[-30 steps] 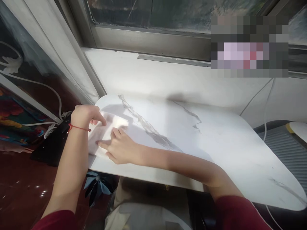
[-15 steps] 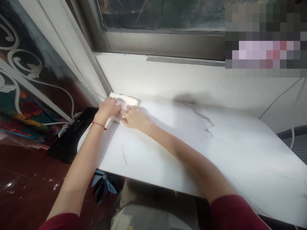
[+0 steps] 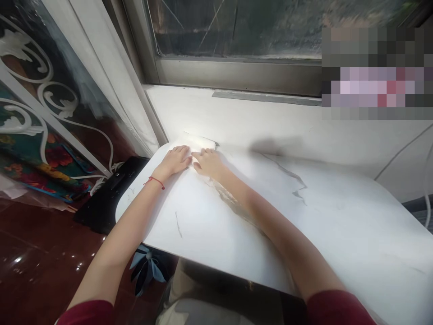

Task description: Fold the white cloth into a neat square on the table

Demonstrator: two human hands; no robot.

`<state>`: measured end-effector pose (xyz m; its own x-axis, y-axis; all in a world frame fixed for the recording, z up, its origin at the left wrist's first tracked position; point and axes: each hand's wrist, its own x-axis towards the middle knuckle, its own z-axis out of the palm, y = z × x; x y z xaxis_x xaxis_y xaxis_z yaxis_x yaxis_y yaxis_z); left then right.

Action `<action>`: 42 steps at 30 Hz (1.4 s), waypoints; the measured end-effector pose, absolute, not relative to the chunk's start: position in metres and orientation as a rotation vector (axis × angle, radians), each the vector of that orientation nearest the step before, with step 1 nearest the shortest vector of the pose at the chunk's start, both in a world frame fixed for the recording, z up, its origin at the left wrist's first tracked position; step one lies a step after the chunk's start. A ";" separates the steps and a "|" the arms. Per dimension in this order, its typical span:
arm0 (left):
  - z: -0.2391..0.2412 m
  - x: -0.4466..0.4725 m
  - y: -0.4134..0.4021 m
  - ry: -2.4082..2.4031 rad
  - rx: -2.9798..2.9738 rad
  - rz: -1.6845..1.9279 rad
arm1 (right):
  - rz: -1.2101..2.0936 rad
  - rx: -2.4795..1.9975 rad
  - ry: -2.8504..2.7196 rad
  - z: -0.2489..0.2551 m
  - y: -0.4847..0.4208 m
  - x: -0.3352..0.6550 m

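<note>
A white cloth (image 3: 199, 143) lies flat at the far left corner of a white marble-patterned table top (image 3: 304, 216). My left hand (image 3: 175, 160), with a red string at the wrist, presses palm-down on the cloth's near edge. Right beside it, my right hand (image 3: 209, 163) also lies flat on the cloth with its fingers spread. Most of the cloth is hidden under the two hands and blends with the bright table.
A white window sill (image 3: 270, 119) and metal window frame (image 3: 237, 74) run behind the table. A black object (image 3: 108, 194) sits on the dark red floor at the left, beside white scrollwork (image 3: 50, 99). White cables (image 3: 399, 151) hang at the right.
Both hands have pushed the cloth from the table's near left edge away to the far left corner, and now lie flat on it.
</note>
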<state>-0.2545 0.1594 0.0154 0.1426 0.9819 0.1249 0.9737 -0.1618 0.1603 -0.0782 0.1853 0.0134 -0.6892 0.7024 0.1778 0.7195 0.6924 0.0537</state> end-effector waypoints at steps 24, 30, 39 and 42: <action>0.077 -0.194 0.101 1.506 1.797 -0.178 | -0.502 -0.963 -3.145 0.041 -0.008 -0.006; 0.054 -0.194 0.119 1.671 2.229 0.284 | -0.244 -1.227 -3.013 0.047 0.071 0.000; 0.028 -0.179 0.130 1.666 2.590 0.207 | -0.280 -1.482 -2.835 0.024 0.169 0.028; 0.022 -0.181 0.133 1.665 2.575 0.172 | -0.292 -1.435 -2.818 0.018 0.179 0.034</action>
<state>-0.1809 0.1328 0.0221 0.4067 0.9119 0.0554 0.9040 -0.4104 0.1200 0.0344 0.1792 0.0182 -0.5914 0.8047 0.0524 0.7983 0.5751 0.1789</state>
